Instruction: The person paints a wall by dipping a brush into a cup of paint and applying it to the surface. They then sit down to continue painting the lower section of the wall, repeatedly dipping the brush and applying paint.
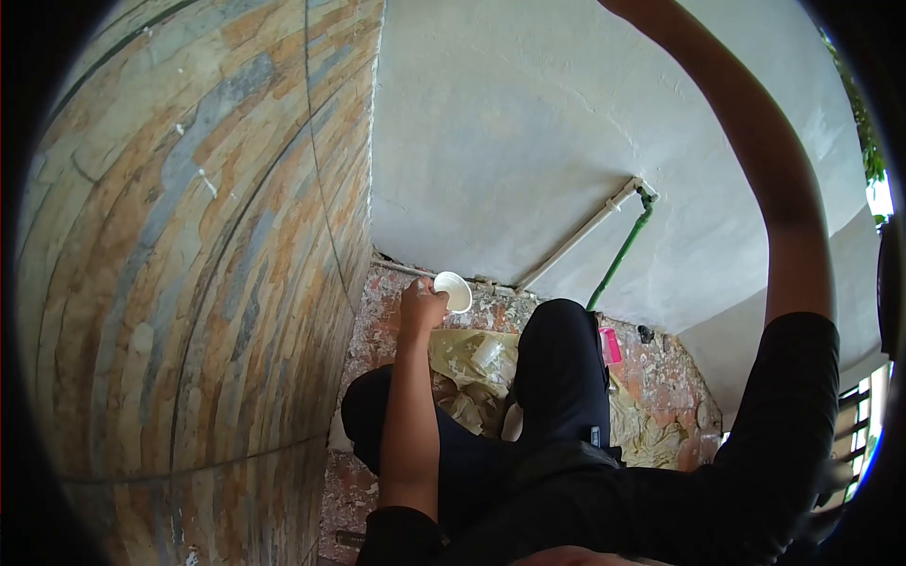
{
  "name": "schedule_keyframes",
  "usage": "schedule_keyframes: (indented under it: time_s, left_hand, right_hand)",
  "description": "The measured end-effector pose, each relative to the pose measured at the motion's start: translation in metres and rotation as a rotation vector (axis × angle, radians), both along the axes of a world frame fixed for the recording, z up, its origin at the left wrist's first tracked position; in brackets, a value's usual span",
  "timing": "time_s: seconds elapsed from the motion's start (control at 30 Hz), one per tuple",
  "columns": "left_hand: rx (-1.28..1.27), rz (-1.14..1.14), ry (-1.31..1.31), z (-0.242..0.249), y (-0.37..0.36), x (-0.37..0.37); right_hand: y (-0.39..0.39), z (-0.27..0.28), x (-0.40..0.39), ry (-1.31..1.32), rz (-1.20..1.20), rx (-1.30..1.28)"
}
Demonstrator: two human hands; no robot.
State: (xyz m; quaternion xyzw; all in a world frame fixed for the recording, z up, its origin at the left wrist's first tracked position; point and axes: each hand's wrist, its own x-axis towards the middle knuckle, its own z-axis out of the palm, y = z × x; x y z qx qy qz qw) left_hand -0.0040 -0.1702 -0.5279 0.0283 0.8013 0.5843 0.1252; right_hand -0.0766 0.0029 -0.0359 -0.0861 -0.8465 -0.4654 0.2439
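Note:
My left hand [424, 304] is closed around a small white cup [454, 292], held low near the foot of the white wall. The cup is tipped so its round mouth faces me, and its inside looks pale; I cannot make out what it contains. My right arm [755, 141] is raised along the white wall [510, 123]. It reaches past the top edge of the view, so the right hand is hidden and whatever it touches does not show.
A stone-patterned wall [217, 245] rises on the left. From the white wall come a pale pipe [576, 238] and a green pipe [621, 255]. Crumpled yellowish sheeting [451, 354], a white piece [487, 353] and a pink object [611, 346] lie on the stained floor around my knees.

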Motion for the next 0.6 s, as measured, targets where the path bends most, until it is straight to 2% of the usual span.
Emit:
schedule_keyframes:
  time_s: [0.07, 0.13, 0.2, 0.23, 0.27, 0.33, 0.47, 0.6]
  left_hand:
    - [0.019, -0.002, -0.024, 0.004, -0.002, 0.000]
    - [0.042, 0.000, 0.036, 0.009, -0.003, 0.001]
    - [0.008, 0.031, 0.089, -0.002, -0.001, -0.001]
    - [-0.031, 0.051, 0.131, -0.004, 0.000, -0.005]
    - [-0.028, 0.063, 0.139, 0.002, -0.002, -0.006]
    - [0.102, 0.051, 0.043, 0.018, -0.006, 0.000]
    - [0.149, 0.037, 0.021, 0.019, -0.005, -0.001]
    - [0.111, 0.046, 0.058, 0.012, -0.003, -0.004]
  right_hand:
    - [0.008, -0.031, -0.017, -0.052, -0.043, 0.208]
    - [0.042, -0.101, -0.046, -0.094, 0.270, 0.194]
    - [0.036, -0.176, -0.043, -0.162, 0.220, 0.296]
    - [0.032, -0.202, -0.049, -0.224, 0.182, 0.230]
    - [0.017, -0.213, -0.048, -0.322, 0.086, 0.196]
    - [0.003, -0.232, -0.053, -0.329, 0.085, 0.181]
    - [-0.008, -0.256, -0.052, -0.413, 0.057, 0.227]
    - [-0.001, -0.287, -0.047, -0.527, 0.150, -0.080]
